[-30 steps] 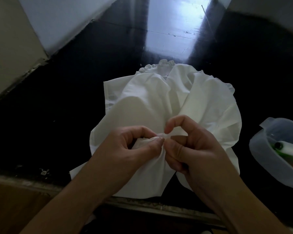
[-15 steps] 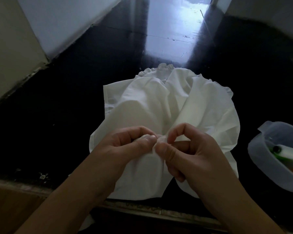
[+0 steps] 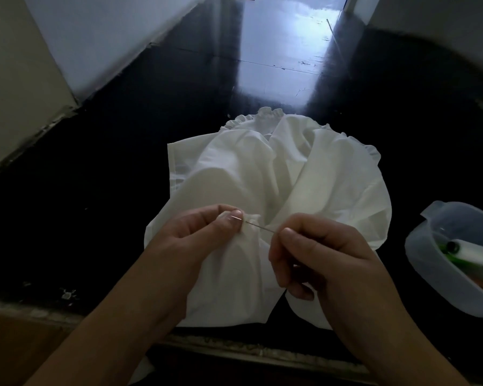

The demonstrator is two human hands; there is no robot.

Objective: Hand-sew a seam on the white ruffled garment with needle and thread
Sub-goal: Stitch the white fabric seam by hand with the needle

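While the left hand bunches a small fold of the white ruffled garment between its thumb and curled fingers, the right hand pinches the rear end of the needle between thumb and forefinger, its remaining fingers curled into the palm. The needle runs as a thin bright line from the right fingertips across to the left thumb, and its point lies at the gathered fold just beside the left thumbnail. Whether the point has entered the cloth cannot be told. No thread can be made out along the needle or between the hands. The garment lies spread on a black glossy surface, extending from beneath both hands away from the person. Its ruffled edge lies at the far side, well beyond the fingertips, and continues round the rim to the right of the right hand. A loose lower portion of the cloth hangs below the left wrist and passes under the right palm. Well apart from the right hand, on its outer side, stands a translucent plastic container holding a white spool and some green items. To the far left of the left hand rises a pale wall.
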